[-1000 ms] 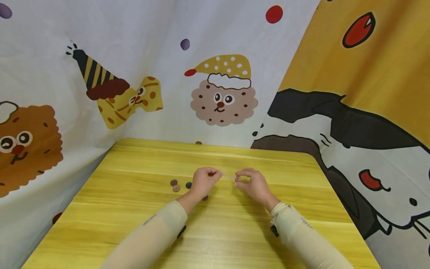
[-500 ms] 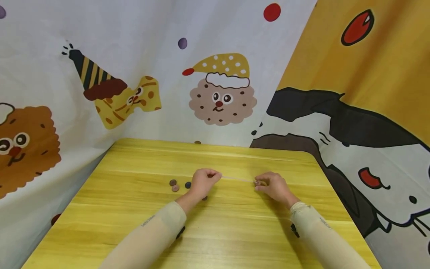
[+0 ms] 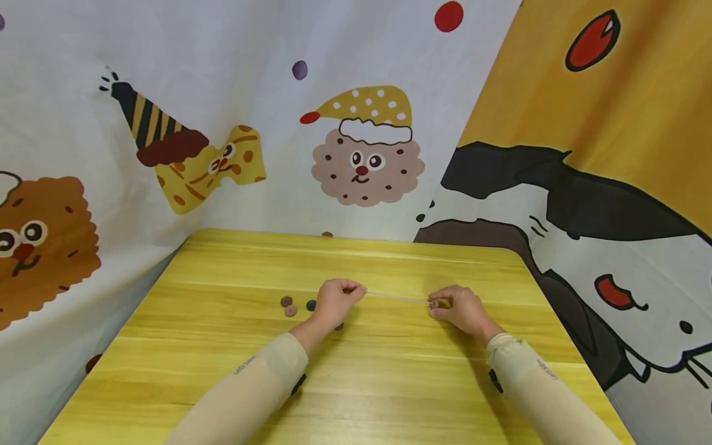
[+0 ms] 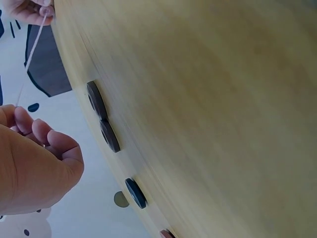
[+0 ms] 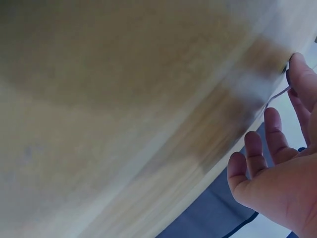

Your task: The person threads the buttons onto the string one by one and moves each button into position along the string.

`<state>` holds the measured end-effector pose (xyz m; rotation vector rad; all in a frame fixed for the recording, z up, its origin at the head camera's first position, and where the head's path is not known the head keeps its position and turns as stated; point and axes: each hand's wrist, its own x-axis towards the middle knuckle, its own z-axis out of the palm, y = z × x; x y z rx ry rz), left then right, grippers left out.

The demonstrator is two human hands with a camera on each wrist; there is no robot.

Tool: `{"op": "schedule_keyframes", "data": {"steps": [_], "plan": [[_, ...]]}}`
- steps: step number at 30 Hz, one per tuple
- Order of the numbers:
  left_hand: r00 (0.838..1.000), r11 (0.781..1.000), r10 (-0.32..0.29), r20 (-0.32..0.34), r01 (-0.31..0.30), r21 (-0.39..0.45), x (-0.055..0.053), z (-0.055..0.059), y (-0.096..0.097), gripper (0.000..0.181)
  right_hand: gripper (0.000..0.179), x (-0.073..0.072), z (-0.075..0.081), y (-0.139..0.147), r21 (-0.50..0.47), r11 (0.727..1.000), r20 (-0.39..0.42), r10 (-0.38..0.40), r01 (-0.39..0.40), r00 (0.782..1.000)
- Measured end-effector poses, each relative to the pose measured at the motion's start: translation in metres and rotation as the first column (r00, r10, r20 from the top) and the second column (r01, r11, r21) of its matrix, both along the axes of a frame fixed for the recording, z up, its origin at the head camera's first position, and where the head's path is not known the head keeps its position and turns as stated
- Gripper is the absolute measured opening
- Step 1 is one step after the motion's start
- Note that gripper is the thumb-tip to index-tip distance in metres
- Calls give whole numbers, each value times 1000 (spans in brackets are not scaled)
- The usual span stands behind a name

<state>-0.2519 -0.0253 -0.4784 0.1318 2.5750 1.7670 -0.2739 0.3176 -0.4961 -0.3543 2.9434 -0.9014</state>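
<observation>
"A printed curtain (image 3: 239, 68) of cartoon snacks fills the background, with a wood-grain table (image 3: 367, 395) in front of it."

"And the hands?"

"Two pale sleeves (image 3: 245, 383) reach in over the table. The left hand (image 3: 334, 301) pinches one end of a pale cord (image 3: 397, 298) between thumb and forefinger, other fingers curled inward. The right hand (image 3: 463, 308) pinches at the other end, its remaining fingers loosely bent and spread apart."

"So the cord hangs between them?"

"Yes, above the table, nearly straight in the head view. The right wrist view shows it bending near the fingers, so I'd judge it soft, limp and almost weightless."

"Where would you hold it?"

"By fingertip, close to the ends. It's thin enough that it could slide through a lazy pinch, and any slack would probably sag."

"Anything smaller?"

"Hard little discs, probably buttons: a brown disc (image 3: 286, 301) right beside a pinkish disc (image 3: 290, 311), a dark blue disc (image 3: 311, 305) near the left hand, and another disc (image 3: 339, 327) partly hidden by that wrist. They look light and rigid, best taken by the rim."

"And at the right fingertips?"

"A tiny round piece (image 4: 47, 11); too small to tell whether it's threaded on."
</observation>
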Motion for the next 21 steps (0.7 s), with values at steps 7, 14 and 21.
{"op": "schedule_keyframes", "data": {"steps": [7, 14, 21], "plan": [[1000, 1000, 6, 6, -6, -13, 1, 1, -1, 21, 33, -4, 3, 9, 56, 998, -17, -11, 12, 1000], [1000, 1000, 13, 10, -13, -27, 2, 2, -4, 22, 37, -6, 7, 21, 126, 992, 4, -29, 28, 1000], [1000, 1000, 6, 5, -6, -29, 1, 1, -3, 22, 40, -7, 7, 32, 153, 988, 22, -37, 33, 999]]}}
